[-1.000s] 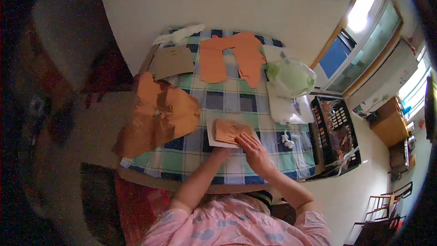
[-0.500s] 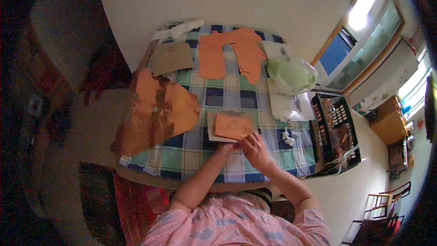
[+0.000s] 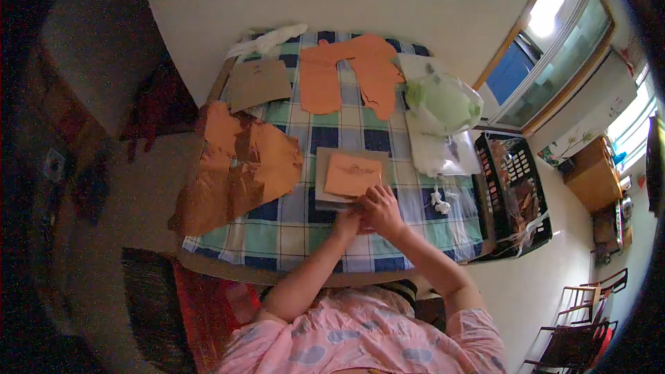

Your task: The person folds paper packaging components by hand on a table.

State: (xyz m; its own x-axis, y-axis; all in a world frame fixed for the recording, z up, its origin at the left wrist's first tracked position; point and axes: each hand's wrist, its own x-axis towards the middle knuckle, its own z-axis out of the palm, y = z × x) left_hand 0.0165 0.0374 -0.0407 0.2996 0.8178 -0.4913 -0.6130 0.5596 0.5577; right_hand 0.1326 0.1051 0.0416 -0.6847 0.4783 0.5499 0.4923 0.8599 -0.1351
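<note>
Both my hands meet at the near edge of the small orange leather piece (image 3: 352, 174), centre of frame. Right hand (image 3: 381, 209) has fingers curled down onto that edge; left hand (image 3: 348, 221) is tucked against it, fingertips bent in. Pinching or just pressing, I cannot tell, the fingers hide the contact.

Orange piece lies flat on a grey-tan card (image 3: 322, 180), which sits on the checked tablecloth (image 3: 291, 235).

Left of centre: big crumpled copper-orange sheet (image 3: 239, 170), hanging off the table's left edge. Upper left: brown cardboard piece (image 3: 258, 83), white cloth (image 3: 267, 40) just above it. Upper centre: flat orange cut-out shapes (image 3: 350, 69). Right of those: pale green plastic bag (image 3: 443, 104) on clear plastic sheets (image 3: 436, 156). Small white scraps (image 3: 440, 201) near my right hand. Black crate (image 3: 516, 194) at the right edge of the table.

Risks, as I judge them: orange piece may slide off register on the card if my fingers push unevenly; it looks loose on it. A hard pinch could crease the edge. The copper sheet's overhang could slip to the floor if the cloth gets tugged.
</note>
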